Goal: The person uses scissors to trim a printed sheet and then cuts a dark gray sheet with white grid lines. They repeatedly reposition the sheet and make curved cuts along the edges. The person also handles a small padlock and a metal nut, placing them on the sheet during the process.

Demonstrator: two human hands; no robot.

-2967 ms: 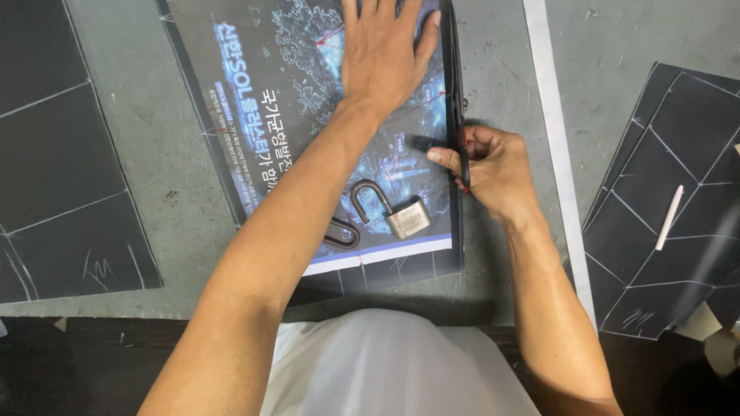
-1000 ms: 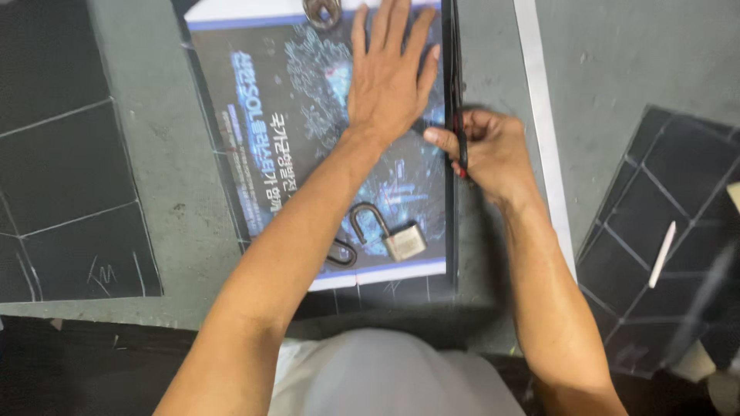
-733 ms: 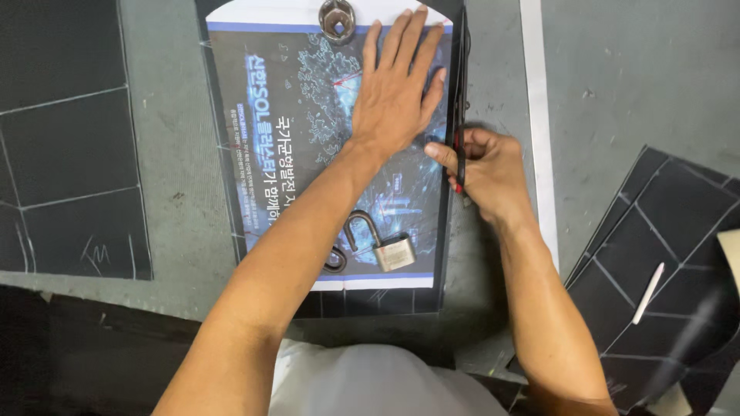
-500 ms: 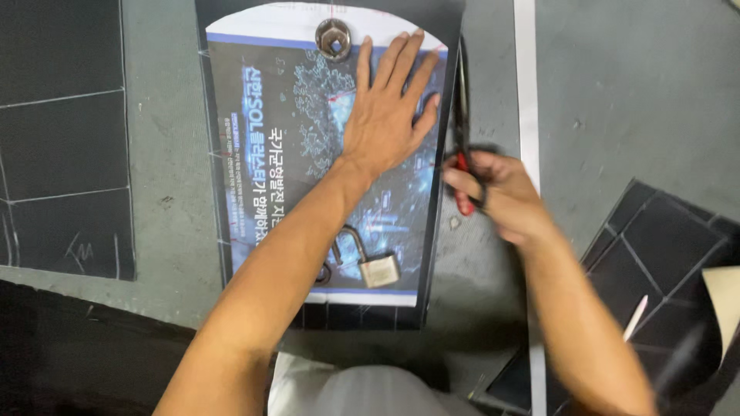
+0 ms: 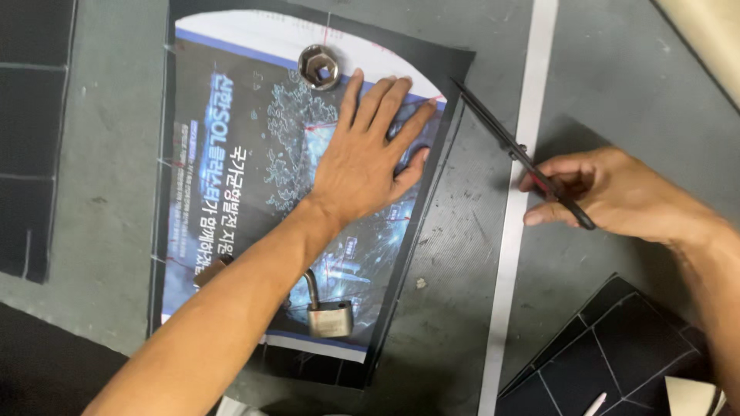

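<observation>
Your left hand (image 5: 362, 166) lies flat, fingers spread, on one glossy printed poster (image 5: 254, 192) at centre frame, which covers a dark sheet (image 5: 432, 231). Two weights sit on it: one hexagonal metal socket (image 5: 320, 66) at the top, one padlock (image 5: 327, 314) near its lower edge. Your right hand (image 5: 609, 192), at the right and clear of the sheet's edge, curls its fingers through one pair of scissors (image 5: 524, 158), blades closed. Bare grey floor (image 5: 617, 85) lies beyond.
</observation>
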